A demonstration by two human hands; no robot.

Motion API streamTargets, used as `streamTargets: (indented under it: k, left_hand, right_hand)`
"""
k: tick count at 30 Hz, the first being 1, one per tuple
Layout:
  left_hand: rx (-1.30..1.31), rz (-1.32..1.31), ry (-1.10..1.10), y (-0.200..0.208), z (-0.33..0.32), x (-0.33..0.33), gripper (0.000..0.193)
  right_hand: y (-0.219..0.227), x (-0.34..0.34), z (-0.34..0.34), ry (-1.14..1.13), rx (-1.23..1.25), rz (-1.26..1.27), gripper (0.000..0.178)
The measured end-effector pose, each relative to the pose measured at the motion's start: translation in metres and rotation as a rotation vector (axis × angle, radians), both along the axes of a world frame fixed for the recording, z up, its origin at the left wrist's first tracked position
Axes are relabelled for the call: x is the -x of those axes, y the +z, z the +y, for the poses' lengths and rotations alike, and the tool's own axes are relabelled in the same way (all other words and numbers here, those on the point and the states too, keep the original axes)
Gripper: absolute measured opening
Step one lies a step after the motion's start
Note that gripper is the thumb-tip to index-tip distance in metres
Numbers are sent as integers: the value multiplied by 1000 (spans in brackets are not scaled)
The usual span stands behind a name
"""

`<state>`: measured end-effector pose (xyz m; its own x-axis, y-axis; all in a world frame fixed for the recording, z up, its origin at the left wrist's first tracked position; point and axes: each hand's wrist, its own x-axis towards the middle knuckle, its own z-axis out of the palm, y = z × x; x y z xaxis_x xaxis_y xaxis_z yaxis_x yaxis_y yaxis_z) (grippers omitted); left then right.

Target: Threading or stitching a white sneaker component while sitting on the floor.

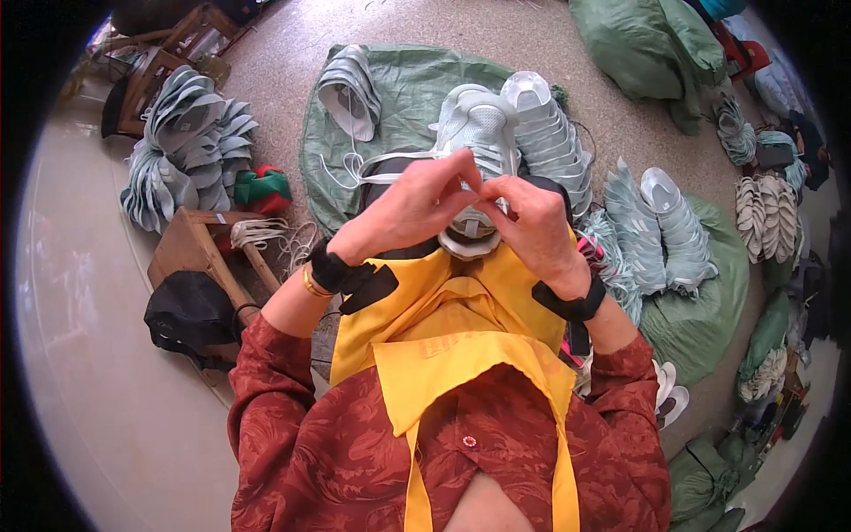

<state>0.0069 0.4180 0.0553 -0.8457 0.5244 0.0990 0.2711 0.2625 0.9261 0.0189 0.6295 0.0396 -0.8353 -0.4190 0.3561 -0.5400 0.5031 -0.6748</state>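
Both hands of a worker in a yellow apron [470, 355] and dark red patterned shirt [301, 452] meet over a pale grey lace-up sneaker [476, 129], toe toward 12 o'clock and heel toward 6, just beyond the apron's upper edge. The left hand [417, 202] comes in from 8 o'clock and the right hand [534, 226] from 4, fingertips drawn together above the lacing; whether either grip is closed on a lace cannot be told, the contact being too small to see. A white lace [379, 179] trails from the sneaker toward 9 o'clock.

The sneaker looks light and soft, its mesh likely to give under pressure; the firmer heel or the sides would seem the surest place to steady it. The lace, thin and limp, probably calls for a pinch near its end.

Around the sneaker, a nested row of pale shoe uppers [548, 133] sits just beside it at 3 o'clock, a smaller stack [349, 93] rests on green sheeting [408, 84] at 10, and a large grey-green pile [182, 146] lies well apart at 9. A wooden stool [182, 253] stands at 8 o'clock.
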Motion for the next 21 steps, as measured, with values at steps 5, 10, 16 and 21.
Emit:
streamTargets:
  k: [5,10,16,21]
  left_hand:
    - [45,-128,19,-15,1,3,10]
    - [43,17,161,-33,-3,-1,7]
    - [93,-47,322,-36,0,-6,11]
    - [113,16,366,-40,8,-7,12]
  right_hand:
    - [2,-4,-1,-32,29,-28,17]
    - [-5,-10,6,-6,12,-59,17]
    - [-9,-12,12,193,-107,19,19]
    - [-19,-9,9,278,-134,124,21]
